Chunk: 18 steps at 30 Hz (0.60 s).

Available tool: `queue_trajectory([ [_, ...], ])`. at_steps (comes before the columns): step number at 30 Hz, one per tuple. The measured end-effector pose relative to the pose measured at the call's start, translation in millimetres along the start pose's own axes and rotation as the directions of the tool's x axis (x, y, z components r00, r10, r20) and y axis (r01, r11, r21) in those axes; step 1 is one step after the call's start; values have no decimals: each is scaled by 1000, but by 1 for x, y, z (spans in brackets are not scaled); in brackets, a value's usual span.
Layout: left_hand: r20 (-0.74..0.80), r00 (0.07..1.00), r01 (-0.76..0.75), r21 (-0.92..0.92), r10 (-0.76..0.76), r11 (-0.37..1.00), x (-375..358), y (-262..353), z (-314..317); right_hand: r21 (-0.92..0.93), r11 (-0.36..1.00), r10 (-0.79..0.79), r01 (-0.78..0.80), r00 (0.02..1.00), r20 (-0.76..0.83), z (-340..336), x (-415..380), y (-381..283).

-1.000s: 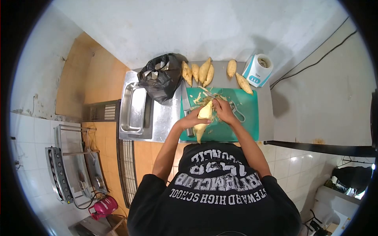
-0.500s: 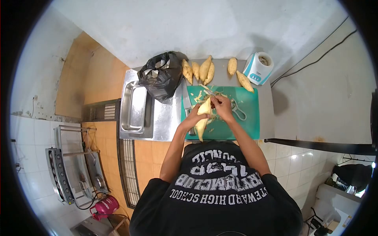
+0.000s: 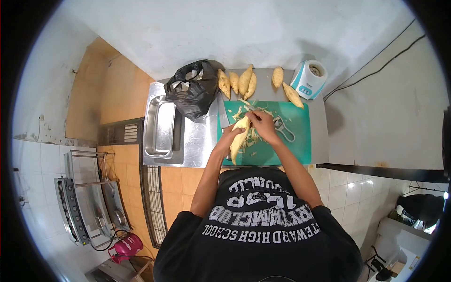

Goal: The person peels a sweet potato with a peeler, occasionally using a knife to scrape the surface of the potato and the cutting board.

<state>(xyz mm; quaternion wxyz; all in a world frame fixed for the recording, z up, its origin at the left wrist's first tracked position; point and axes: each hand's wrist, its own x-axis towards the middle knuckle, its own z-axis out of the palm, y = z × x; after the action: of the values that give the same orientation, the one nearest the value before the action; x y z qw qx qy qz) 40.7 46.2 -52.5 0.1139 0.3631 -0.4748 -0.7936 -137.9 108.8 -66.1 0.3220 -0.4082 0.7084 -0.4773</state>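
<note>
A pale yellow, elongated tuber (image 3: 239,143) is held over the green cutting board (image 3: 300,136), its narrow end pointing toward my body. My left hand (image 3: 229,137) is wrapped around its left side. My right hand (image 3: 264,126) is closed at its upper end, the fingers pinched on something too small to make out. Peel scraps (image 3: 253,137) are scattered on the board under and around both hands. A peeler with a pale looped handle (image 3: 287,136) lies just right of my right hand. Part of a wide knife blade (image 3: 222,113) shows at the board's left edge.
Several unpeeled tubers (image 3: 244,81) line the back of the counter. A black plastic bag (image 3: 193,89) stands behind the metal tray (image 3: 159,129) on the left. At the back right sits a white and turquoise appliance (image 3: 307,81), near two more tubers (image 3: 292,95).
The tuber and my left hand have shifted slightly left, and the tuber's lower end has swung left. My right hand has moved slightly up and left.
</note>
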Motion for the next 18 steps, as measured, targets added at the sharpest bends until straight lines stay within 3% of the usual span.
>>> queue_trajectory([
  [3, -25, 995, 89, -115, -92, 989, -3, 2, -4, 88, 996, -25, 31, 998, -63, 0, 4, -7],
  [5, -32, 999, -22, -71, 19, 997, -6, 2, -8, -147, 987, -71, 59, 994, -81, -9, 2, -11],
  [9, -201, 980, -42, -221, -4, 974, -8, -1, -28, -16, 987, -163, 162, 975, -149, -10, -5, 18],
  [10, -213, 977, -63, -219, 15, 974, -10, 0, -33, -289, 913, -350, 288, 916, -194, -12, -9, 23],
  [11, -221, 975, -56, -215, 7, 975, -12, 0, -37, -542, 756, -531, 367, 828, -180, -14, -12, 28],
  [12, -231, 973, -49, -211, -2, 976, -13, -1, -40, -539, 756, -530, 372, 830, -170, -14, -13, 34],
  [14, -267, 964, -53, -213, -6, 976, -10, -6, -37, -304, 923, -267, 235, 961, -70, -15, -15, 47],
  [18, -322, 945, -4, -195, -60, 981, -8, -8, -27, -460, 822, -377, 336, 926, 2, -21, -9, 34],
])
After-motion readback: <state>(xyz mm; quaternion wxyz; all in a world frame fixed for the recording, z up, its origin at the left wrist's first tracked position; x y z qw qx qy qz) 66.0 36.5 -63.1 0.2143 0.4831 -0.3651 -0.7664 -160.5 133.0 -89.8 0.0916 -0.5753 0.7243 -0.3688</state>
